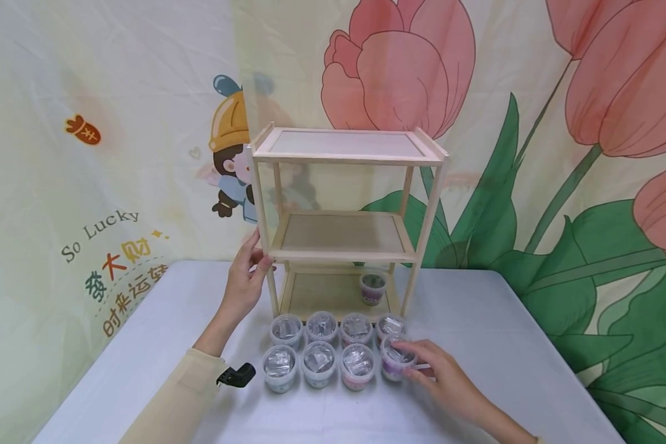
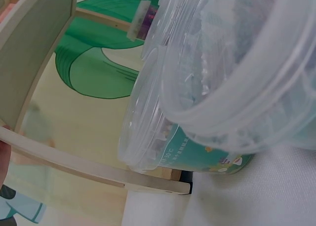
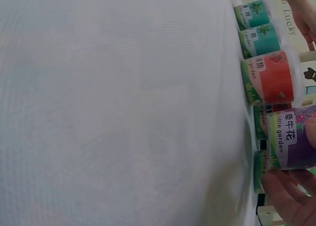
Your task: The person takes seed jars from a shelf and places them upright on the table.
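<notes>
A pale wooden three-tier shelf (image 1: 344, 246) stands at the back of the table. My left hand (image 1: 253, 266) grips its front-left post at the height of the middle tier; the left wrist view shows a shelf board (image 2: 94, 169) beside clear-lidded cups (image 2: 207, 88). Several small lidded cups (image 1: 319, 362) stand in two rows in front of the shelf. My right hand (image 1: 417, 362) holds the purple-labelled cup (image 1: 394, 362) at the right end of the front row; its fingers (image 3: 289, 199) curl round that purple cup (image 3: 294, 139). One more cup (image 1: 373, 287) sits on the bottom tier.
A small black clip (image 1: 235, 375) lies near my left forearm. The white tablecloth (image 1: 522, 345) stretches to both sides of the rows. A red-labelled cup (image 3: 269, 78) and teal-labelled cups (image 3: 257, 38) stand beside the purple one. A printed flower backdrop hangs behind.
</notes>
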The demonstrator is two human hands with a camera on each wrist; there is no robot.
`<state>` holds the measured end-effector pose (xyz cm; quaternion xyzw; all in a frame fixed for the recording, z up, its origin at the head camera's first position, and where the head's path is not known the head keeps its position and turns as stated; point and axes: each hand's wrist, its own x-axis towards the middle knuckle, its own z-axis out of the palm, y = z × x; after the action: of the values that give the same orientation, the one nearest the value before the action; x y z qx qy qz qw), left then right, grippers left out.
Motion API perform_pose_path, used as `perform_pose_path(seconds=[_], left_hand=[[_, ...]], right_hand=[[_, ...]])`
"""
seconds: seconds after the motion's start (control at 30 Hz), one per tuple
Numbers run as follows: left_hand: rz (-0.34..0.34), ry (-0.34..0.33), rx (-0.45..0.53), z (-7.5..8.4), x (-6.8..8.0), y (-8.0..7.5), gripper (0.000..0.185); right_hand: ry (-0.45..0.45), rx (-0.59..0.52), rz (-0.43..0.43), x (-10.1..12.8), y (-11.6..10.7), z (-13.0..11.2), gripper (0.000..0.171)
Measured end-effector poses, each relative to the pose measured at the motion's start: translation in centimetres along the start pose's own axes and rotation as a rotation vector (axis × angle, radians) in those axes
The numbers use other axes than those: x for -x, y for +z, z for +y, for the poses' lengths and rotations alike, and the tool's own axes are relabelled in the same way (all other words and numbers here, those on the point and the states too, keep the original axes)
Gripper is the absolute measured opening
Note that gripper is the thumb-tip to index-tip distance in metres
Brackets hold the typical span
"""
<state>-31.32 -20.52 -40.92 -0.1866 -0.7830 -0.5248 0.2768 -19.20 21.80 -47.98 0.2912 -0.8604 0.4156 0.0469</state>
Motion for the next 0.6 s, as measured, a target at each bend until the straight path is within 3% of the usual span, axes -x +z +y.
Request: perform_pose_path(seconds=[0.2,0.33,0.6], left_hand=[[0.004,-0.012,-0.011,1.8,0.3,0.1,0.07],[0.0,-0.003,-0.012,3.1,0.5,0.0,0.069],[0.004,-0.005,-0.012,3.6,0.5,-0.2,0.069]], right_hand=[[0.068,-0.002,-0.042,0.2,0.4,0.3,0.055],[0.042,0.0,-0.031,0.4,0.5,0.4,0.054],[0.023,-0.019,-0.04,1.0,0.8,0.6,0.052]])
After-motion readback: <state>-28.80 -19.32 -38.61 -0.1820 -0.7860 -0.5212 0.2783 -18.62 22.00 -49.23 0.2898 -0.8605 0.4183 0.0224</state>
